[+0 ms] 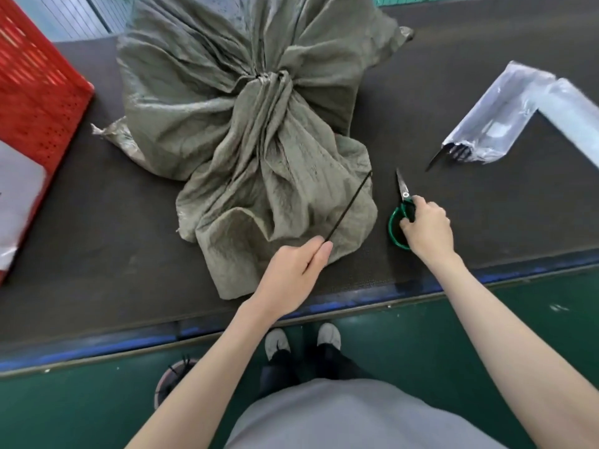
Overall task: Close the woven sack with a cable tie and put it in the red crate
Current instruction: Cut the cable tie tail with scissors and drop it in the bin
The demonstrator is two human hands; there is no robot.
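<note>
Grey-green woven sack [227,124] lies on the dark table [97,254], its neck [269,77] gathered tight. The loose mouth fans out toward the person. A dark speck at the neck may be a tie's head; too small to be sure.

Left hand [291,270]: thumb and curled fingers pinch the near end of a thin black strip [350,205]. The strip slants up across the sack's mouth and its far end looks free. Judged to be cable-tie material, possibly a spare tail.

Right hand [428,228], just right of the sack's mouth: fingers curled round the green handles of the scissors [403,189], blades pointing away.

Handling (judgement):
- The cloth is soft and creased and will not hold a shape.
- The body bulges, so it holds something; weight unknown.
- The weave looks slick enough to slide through a loose grip.
- Best hold is the cinched neck, with the other hand under the body.
- The floppy mouth is a poor hold.

Room:
- Red crate [39,102] stands left of the sack, near it, with bare table between them.
- The crate's wall is tall, so the sack must be lifted over it, not slid.
- A plastic bag [505,124] of black ties lies well right of the sack, out of that path.
- The table's blue edge [356,299] runs close below the sack's mouth, so a tug toward the person could drag cloth over it.
- Both hands are occupied; strip and scissors must be put down before any lift.
</note>
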